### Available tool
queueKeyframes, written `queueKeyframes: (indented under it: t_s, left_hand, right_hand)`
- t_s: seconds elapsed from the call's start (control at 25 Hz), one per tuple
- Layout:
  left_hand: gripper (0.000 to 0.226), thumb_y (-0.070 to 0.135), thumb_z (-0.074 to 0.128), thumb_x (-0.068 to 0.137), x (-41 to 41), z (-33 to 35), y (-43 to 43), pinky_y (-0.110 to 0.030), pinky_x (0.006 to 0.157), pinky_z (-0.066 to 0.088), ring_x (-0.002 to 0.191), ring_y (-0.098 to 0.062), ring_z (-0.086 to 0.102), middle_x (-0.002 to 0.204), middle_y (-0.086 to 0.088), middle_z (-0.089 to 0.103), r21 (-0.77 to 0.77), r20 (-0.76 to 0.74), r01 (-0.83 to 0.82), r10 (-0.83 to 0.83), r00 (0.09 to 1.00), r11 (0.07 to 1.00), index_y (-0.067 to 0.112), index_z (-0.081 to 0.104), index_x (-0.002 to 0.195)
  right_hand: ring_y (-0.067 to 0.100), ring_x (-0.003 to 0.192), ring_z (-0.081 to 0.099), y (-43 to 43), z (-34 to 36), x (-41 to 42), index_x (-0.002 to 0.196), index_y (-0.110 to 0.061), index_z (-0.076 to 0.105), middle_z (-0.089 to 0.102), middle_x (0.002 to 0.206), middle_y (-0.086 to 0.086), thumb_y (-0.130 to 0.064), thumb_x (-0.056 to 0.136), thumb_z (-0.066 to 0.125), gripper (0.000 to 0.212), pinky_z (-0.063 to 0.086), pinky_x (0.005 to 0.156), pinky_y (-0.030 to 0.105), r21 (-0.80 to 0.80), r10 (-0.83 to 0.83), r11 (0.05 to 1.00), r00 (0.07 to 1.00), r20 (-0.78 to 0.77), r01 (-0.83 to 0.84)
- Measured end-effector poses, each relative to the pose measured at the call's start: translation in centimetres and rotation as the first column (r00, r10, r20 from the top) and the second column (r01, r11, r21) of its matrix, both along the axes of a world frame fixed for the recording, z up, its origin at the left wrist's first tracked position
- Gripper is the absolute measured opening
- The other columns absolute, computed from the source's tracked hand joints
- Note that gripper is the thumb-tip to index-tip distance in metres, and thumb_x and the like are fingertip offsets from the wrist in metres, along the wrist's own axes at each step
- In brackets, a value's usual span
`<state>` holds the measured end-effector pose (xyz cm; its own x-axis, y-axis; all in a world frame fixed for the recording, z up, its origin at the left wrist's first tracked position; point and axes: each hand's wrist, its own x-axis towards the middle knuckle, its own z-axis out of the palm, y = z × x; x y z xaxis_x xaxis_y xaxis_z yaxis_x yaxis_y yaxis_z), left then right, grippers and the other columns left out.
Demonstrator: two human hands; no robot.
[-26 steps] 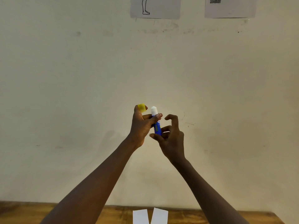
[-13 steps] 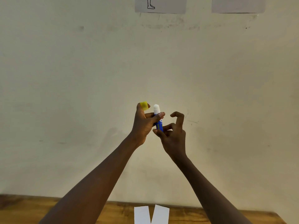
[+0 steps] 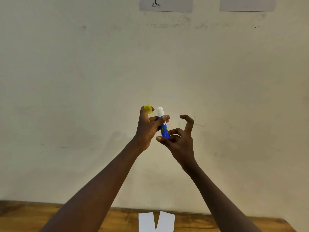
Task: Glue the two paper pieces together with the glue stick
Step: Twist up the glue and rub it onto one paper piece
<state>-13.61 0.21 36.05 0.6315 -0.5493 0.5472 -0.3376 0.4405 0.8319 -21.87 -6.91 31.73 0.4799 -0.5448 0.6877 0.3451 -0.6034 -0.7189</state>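
Right hand [image 3: 179, 143], index finger now farther from glue stick [image 3: 164, 129] in left hand [image 3: 148, 128]

No whole word can be read. On the blue label of the glue stick [image 3: 164, 130], white letters starting with "S" are seen below a small red mark; the rest is covered by the left hand [image 3: 148, 127]. A foot is outlined on the left sheet [image 3: 175, 5] on the far wall [image 3: 66, 81].

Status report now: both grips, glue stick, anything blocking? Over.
Left grip holds glue stick and yellow cap; right grip pinches its base. Glue exposed. Paper pieces on table, untouched. Nothing in the way.
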Motion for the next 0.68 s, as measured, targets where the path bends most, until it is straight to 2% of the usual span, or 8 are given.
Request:
queueKeyframes:
  t_s: [0.04,0.12,0.24,0.32,0.36,0.48,0.6,0.68]
  left_hand:
    - [0.037,0.009,0.059,0.080,-0.1,0.0,-0.1,-0.039,0.088,0.050,0.094,-0.034,0.062,0.122,-0.030,0.053,0.006,0.002,-0.006,0.006,1.000,1.000,0.013,0.029,0.102]
    - [0.037,0.008,0.059,0.080,-0.2,-0.1,-0.1,-0.041,0.089,0.049,0.095,-0.035,0.061,0.122,-0.031,0.052,0.008,-0.004,-0.001,0.001,1.000,1.000,0.012,0.028,0.101]
    - [0.036,0.008,0.058,0.081,-0.2,-0.1,0.0,-0.040,0.088,0.049,0.094,-0.032,0.061,0.122,-0.031,0.052,0.009,-0.003,0.012,-0.012,1.000,1.000,0.013,0.028,0.102]
    - [0.037,0.009,0.058,0.081,-0.2,-0.1,0.0,-0.040,0.090,0.048,0.095,-0.032,0.061,0.122,-0.031,0.052,0.013,0.000,0.008,-0.008,1.000,1.000,0.013,0.029,0.102]
    - [0.037,0.009,0.058,0.081,-0.2,-0.1,0.0,-0.039,0.089,0.049,0.094,-0.032,0.061,0.122,-0.031,0.053,0.012,0.003,0.008,-0.008,1.000,1.000,0.013,0.029,0.103]
    - [0.039,0.009,0.061,0.080,-0.3,-0.2,-0.3,-0.035,0.084,0.050,0.089,-0.030,0.063,0.120,-0.028,0.055,0.018,0.017,0.003,-0.004,1.000,1.000,0.014,0.030,0.104]
    - [0.041,0.008,0.062,0.079,-0.1,-0.6,-0.5,-0.040,0.088,0.050,0.092,-0.034,0.063,0.121,-0.027,0.053,0.038,0.030,-0.030,0.029,0.999,0.999,0.014,0.031,0.105]
    - [0.041,0.007,0.062,0.079,0.1,-1.2,-0.5,-0.041,0.089,0.050,0.092,-0.034,0.063,0.120,-0.026,0.054,0.050,0.024,-0.028,0.027,0.999,0.998,0.014,0.030,0.105]
  right_hand:
    - [0.026,0.059,0.064,0.1,0.0,0.2,0.123,-0.018,0.023,0.063,0.070,0.009,-0.014,0.067,0.077,0.078,0.047,0.057,0.013,-0.042,-0.069,0.997,0.997,-0.020,0.068]
    - [0.023,0.055,0.061,0.2,0.0,0.3,0.121,-0.014,0.024,0.067,0.074,0.016,-0.006,0.074,0.070,0.067,0.049,0.058,0.020,-0.084,-0.082,0.994,0.995,-0.061,0.077]
    - [0.020,0.061,0.064,0.0,0.1,0.0,0.126,-0.020,0.018,0.067,0.081,0.017,0.003,0.086,0.051,0.057,0.053,0.064,0.023,-0.025,0.115,0.993,0.989,-0.096,-0.118]
    - [0.025,0.069,0.066,0.0,0.1,0.0,0.124,-0.030,0.016,0.065,0.085,0.013,0.000,0.088,0.049,0.058,0.054,0.069,0.029,0.034,0.190,0.982,0.979,-0.071,-0.188]
    - [0.026,0.070,0.065,0.1,0.1,0.1,0.124,-0.030,0.017,0.064,0.087,0.012,-0.005,0.086,0.054,0.059,0.054,0.070,0.030,0.007,0.143,0.990,0.987,-0.069,-0.143]
    - [0.028,0.062,0.060,0.3,-0.1,0.5,0.126,-0.016,0.022,0.063,0.079,0.015,-0.012,0.077,0.068,0.068,0.050,0.063,0.024,-0.118,-0.078,0.991,0.995,-0.061,0.071]
    - [0.036,0.065,0.063,0.0,-0.2,0.6,0.126,-0.013,0.021,0.067,0.078,0.025,-0.001,0.077,0.065,0.067,0.054,0.069,0.035,-0.100,-0.061,0.994,0.995,-0.082,0.053]
    - [0.034,0.064,0.064,-0.2,-0.6,0.5,0.127,-0.015,0.019,0.067,0.078,0.025,0.002,0.080,0.060,0.065,0.055,0.070,0.037,-0.084,-0.004,0.996,0.993,-0.118,-0.006]
